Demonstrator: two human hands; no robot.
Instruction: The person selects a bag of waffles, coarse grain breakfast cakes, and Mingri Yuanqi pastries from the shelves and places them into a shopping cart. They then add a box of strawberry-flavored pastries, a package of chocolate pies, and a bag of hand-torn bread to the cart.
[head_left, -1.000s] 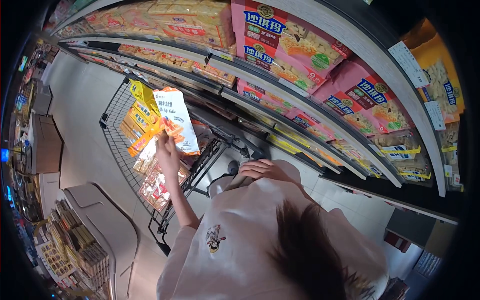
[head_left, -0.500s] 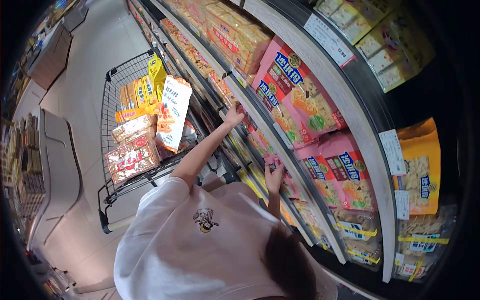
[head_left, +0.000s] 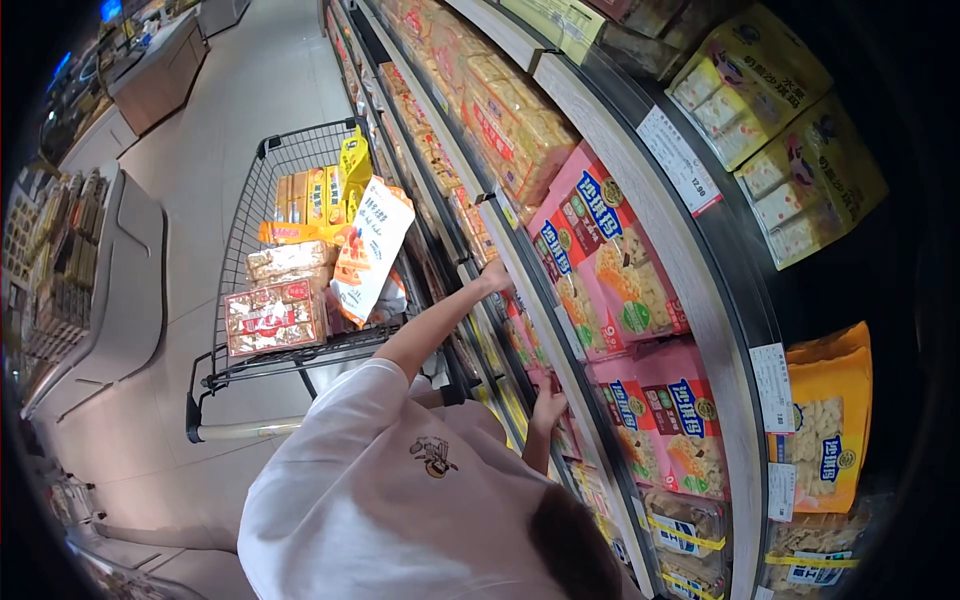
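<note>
My left hand (head_left: 495,274) reaches out to the front rail of a middle shelf (head_left: 520,262), beside small snack packets. Whether it grips anything is hidden. My right hand (head_left: 548,408) is pushed in among packets on a lower shelf, fingers pointing up into it; its hold is unclear. Pink snack bags (head_left: 600,255) stand on the shelf above both hands. A shopping cart (head_left: 262,215) stands to the left, and a white and orange bag (head_left: 372,250) leans upright in it among yellow boxes (head_left: 352,160) and clear biscuit packs (head_left: 272,318).
Long curved shelving (head_left: 700,330) full of snack bags runs along the right, with price tags on its edges. Yellow bags (head_left: 830,430) sit at the far right. A grey display counter (head_left: 130,290) lies left of the aisle, with tiled floor (head_left: 220,120) between.
A second ago my left hand held the white and orange bag over the cart; the bag now rests in the cart. Both hands have moved to the shelves, and my view has turned toward them.
</note>
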